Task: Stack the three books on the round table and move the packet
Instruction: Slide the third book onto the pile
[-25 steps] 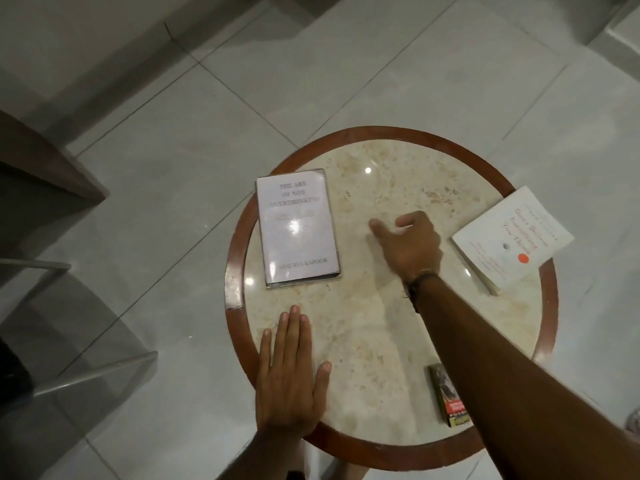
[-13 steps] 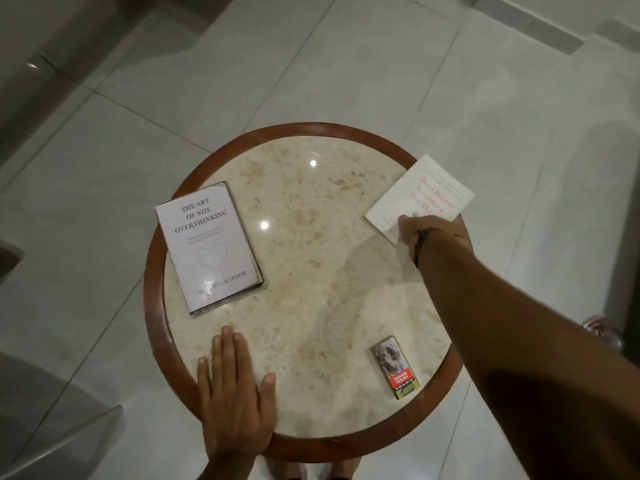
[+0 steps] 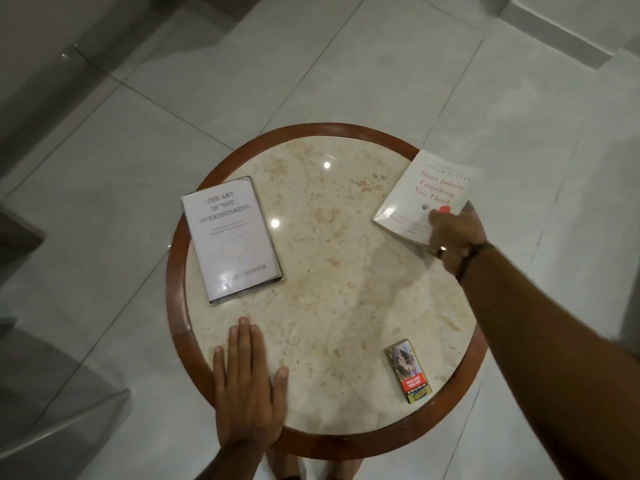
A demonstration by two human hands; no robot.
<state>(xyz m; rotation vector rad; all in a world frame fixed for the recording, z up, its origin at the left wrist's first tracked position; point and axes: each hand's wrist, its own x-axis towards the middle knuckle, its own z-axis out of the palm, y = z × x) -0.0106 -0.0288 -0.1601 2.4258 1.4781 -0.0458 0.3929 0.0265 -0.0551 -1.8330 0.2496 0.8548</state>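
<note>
The floor (image 3: 346, 64) is pale glossy tile and fills the view around the table. The table (image 3: 332, 131) is round, with a marbled beige top inside a dark wood rim; its base is hidden under the top. All places below are given relative to this table.

The grey book (image 3: 230, 239) lies flat on the left part of the top, cover up, its far left corner close to the rim. Its title is blurred by glare and only partly legible. The white book (image 3: 420, 194) sits at the far right edge, overhanging the rim; its near right corner is covered by the right hand. Only two books can be made out.

The right hand (image 3: 453, 233) grips the white book at that near corner, thumb on the cover; the fingers beneath cannot be seen. A ring and a dark wristband show on it. The left hand (image 3: 247, 386) rests flat on the near left edge of the top, fingers straight and together, holding nothing.

The packet (image 3: 409, 371) lies flat near the near right rim, well apart from both books. Its print is too small to read fully.
</note>
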